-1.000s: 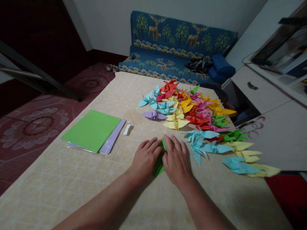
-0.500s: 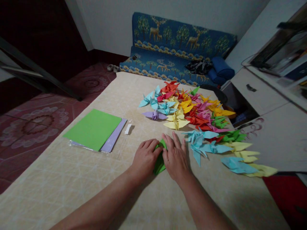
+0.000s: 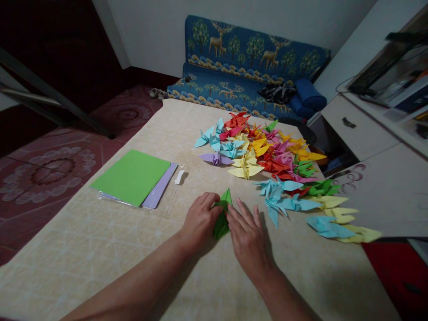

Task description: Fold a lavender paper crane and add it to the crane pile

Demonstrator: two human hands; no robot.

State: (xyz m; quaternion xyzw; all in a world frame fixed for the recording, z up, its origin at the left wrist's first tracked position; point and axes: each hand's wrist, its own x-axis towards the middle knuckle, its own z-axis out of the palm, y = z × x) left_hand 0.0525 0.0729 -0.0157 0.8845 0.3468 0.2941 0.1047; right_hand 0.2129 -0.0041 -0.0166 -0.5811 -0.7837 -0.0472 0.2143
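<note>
A folded green origami paper (image 3: 221, 226) lies on the table between my hands, its pointed tip aimed away from me. My left hand (image 3: 199, 221) is closed on its left side, thumb and fingers pinching a raised flap. From the right, my right hand (image 3: 249, 236) touches the paper's edge with its fingertips, the fingers stretched out and somewhat spread. Part of the paper is hidden under the fingers. Beyond my right hand, light-blue paper cranes (image 3: 274, 203) are the nearest of the finished folded birds.
Many coloured paper cranes (image 3: 247, 169) spread over the table's right side. At left lie green sheets (image 3: 133, 176) over a purple pack (image 3: 160, 189), beside a small white strip (image 3: 179, 177). A patterned blue sofa (image 3: 230, 76) stands behind; a cabinet (image 3: 377, 183) is at right.
My right hand has slid back toward me and a little right, uncovering the green paper's tip. My left hand stays on the paper. The view has shifted slightly.
</note>
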